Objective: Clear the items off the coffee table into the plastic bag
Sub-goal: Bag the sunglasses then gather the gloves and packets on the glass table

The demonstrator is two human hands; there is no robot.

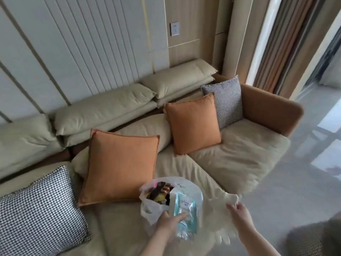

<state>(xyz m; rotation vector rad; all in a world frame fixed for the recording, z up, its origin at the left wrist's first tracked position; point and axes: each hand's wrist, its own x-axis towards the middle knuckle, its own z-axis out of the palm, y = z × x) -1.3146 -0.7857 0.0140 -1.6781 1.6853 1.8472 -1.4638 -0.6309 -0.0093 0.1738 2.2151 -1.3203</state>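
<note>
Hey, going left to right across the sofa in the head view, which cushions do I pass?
Checked cushion at the near left → large orange cushion → smaller orange cushion → checked cushion by the armrest.

The sofa (239,154) has pale beige cushions and a burnt-orange armrest; on it lie two plain orange pillows (120,167) and two black-and-white houndstooth pillows (40,209). The plastic bag (186,187) is translucent white, with dark brown, yellow and pink things showing inside, and against it is a clear packet (185,211) with a teal and white label. The wall panels (83,43) are pale grey with gold strips, the floor (295,191) glossy grey
</note>
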